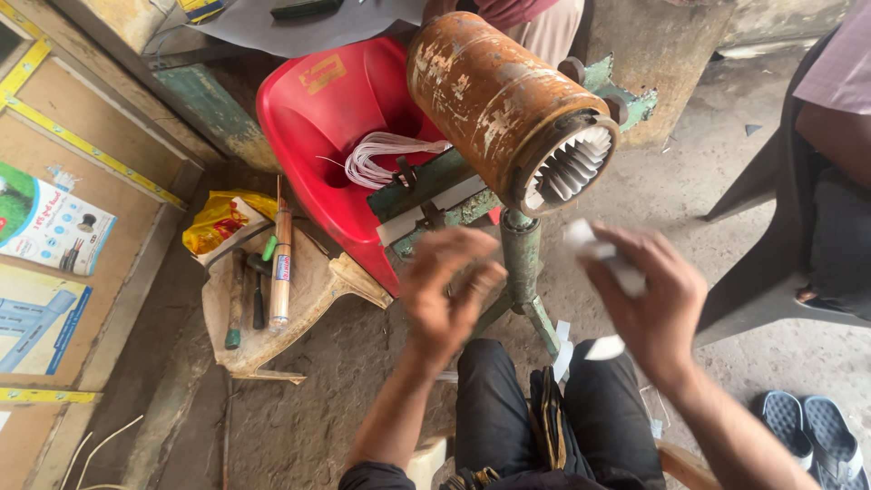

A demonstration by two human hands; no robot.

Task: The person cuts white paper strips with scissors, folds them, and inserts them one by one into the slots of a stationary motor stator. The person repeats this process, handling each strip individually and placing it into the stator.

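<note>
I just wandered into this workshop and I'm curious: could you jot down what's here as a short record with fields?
Left hand: open, holding nothing, near the green stand
Right hand: holds a white paper strip
Main object: rusty cylinder with white slot liners, mounted on the stand
Behind: red plastic chair holding a white wire coil
Floor, left: hand tools on a sack

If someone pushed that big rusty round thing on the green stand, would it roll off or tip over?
The rusty cylinder is probably heavy, being thick metal. It likely won't roll, since it appears fixed to the green stand. The load sits high on one thin post, so a hard shove might tip it.
</note>
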